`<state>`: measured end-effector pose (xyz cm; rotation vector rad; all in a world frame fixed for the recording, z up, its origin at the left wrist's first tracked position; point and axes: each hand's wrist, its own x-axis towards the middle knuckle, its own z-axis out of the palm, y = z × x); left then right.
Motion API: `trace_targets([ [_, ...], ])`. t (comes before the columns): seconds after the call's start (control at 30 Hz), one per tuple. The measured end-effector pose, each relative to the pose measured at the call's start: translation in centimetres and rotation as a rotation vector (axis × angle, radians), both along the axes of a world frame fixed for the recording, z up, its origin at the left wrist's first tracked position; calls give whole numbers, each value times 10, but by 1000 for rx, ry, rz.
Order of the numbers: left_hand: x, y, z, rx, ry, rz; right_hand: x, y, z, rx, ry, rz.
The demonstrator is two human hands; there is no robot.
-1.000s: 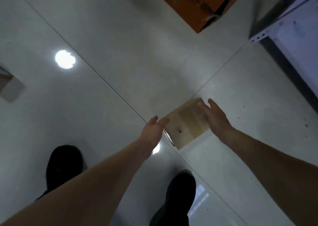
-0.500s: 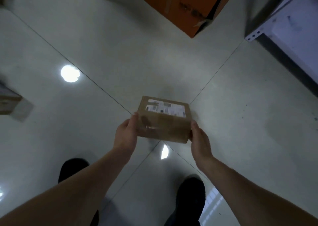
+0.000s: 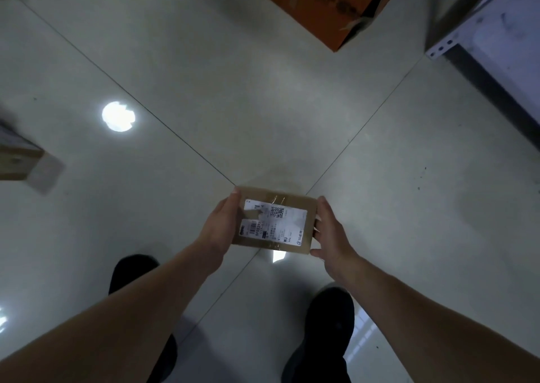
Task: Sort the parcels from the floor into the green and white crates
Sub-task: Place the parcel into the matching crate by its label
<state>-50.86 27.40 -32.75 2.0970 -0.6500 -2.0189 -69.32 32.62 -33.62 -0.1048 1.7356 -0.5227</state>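
head | parcel [image 3: 275,222] held between left hand [image 3: 217,231], right hand [image 3: 330,233] | orange box [image 3: 315,1] beyond

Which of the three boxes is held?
The small brown parcel with the white label, gripped between left hand and right hand; the orange carton and left-edge cardboard box sit on the floor.

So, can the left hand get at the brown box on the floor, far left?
Probably not: the left hand grips the parcel, and the brown box lies far off, with only floor between.
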Motion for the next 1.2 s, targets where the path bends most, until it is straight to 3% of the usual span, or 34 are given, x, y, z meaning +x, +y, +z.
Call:
trace_targets([
  [0.23, 43, -13, 97, -95, 34, 60, 35, -20, 95, -98, 71, -32],
  [0.47, 99, -71, 277, -303, 45, 110, 89, -71, 263, -292, 118, -107],
  [0.73, 163, -156, 500, -535, 131, 76, 144, -157, 496, -565, 166, -134],
  [0.93, 181, -205, 645, -675, 248, -20, 166, -203, 623, -728, 292, -125],
  [1.2, 149, -268, 754, -905, 360, -178, 136, -252, 736, -871, 332, -234],
])
